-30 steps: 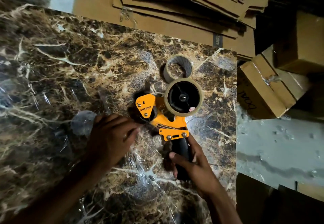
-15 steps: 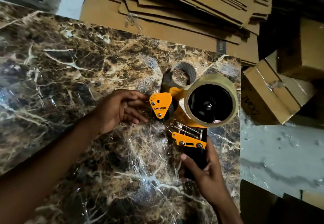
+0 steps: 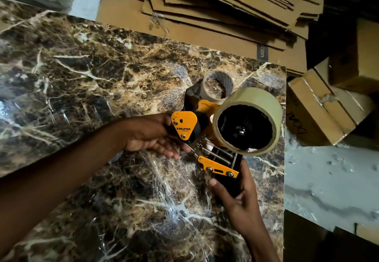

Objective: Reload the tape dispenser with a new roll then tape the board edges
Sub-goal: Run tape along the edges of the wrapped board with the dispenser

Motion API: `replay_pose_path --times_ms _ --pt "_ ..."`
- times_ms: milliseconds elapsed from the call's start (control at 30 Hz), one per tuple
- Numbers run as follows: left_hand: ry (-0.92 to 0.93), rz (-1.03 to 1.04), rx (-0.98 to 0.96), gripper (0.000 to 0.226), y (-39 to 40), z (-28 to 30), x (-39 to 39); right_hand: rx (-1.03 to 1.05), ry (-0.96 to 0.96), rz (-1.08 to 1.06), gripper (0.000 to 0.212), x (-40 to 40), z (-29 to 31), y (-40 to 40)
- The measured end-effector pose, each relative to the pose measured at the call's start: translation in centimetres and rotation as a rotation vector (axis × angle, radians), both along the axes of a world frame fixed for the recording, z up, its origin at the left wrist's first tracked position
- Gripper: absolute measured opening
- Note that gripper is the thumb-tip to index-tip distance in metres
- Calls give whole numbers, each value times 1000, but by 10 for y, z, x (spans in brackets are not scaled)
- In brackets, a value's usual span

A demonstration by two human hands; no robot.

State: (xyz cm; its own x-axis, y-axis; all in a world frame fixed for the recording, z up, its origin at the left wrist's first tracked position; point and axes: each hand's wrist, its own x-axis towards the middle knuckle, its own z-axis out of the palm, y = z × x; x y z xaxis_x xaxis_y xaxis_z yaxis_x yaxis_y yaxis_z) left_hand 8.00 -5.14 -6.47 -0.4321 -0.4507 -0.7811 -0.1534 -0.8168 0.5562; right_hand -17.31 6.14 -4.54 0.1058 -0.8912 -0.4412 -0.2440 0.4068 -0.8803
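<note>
Dispenser (image 3: 207,138), orange and black, sits right of centre in the frame above the marbled board (image 3: 92,89), a full tape roll (image 3: 249,121) on its hub. The right hand (image 3: 235,196) has its grip closed around the black handle. The left hand (image 3: 151,134) cups the front roller end, fingers loosely curled. An empty core (image 3: 218,84) lies just beyond.
</note>
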Motion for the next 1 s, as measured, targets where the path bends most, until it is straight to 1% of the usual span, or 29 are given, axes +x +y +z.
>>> replay_pose_path --times_ms 67,100,167,300,367,433,500,600,667,700,800,900,1000 --pt "91 61 39 9 0 6 1 -12 -3 -2 61 1 3 -1" --pt "112 107 45 14 -3 8 4 -21 8 0 63 1 3 -1" --pt "74 141 34 19 -12 7 13 -41 33 12 67 2 6 -3" --pt "-133 59 -114 14 -21 12 17 -40 30 77 48 5 0 -2" --pt "-241 9 -198 19 -24 15 15 -28 28 91 44 9 -7 2" --pt "-370 -66 -313 20 -26 16 13 -17 42 95 45 13 -11 5" --pt "-482 -121 -420 25 -27 12 8 -30 90 108 49 14 -15 9" --pt "-605 -158 -548 18 -21 7 -3 -33 109 99 44 10 -17 17" --pt "-660 -181 -677 26 -16 2 -9 -12 100 78 47 5 -16 22" --pt "-675 -194 -725 27 -13 -1 -11 6 86 66 47 1 -15 24" --pt "-711 -192 -775 13 -3 -1 -19 29 52 36 47 -7 -4 30" --pt "-621 -219 -818 15 14 -1 -32 65 67 9 61 -25 6 47" --pt "-568 -325 -892 20 38 -17 -52 88 99 -30 68 -43 17 77"
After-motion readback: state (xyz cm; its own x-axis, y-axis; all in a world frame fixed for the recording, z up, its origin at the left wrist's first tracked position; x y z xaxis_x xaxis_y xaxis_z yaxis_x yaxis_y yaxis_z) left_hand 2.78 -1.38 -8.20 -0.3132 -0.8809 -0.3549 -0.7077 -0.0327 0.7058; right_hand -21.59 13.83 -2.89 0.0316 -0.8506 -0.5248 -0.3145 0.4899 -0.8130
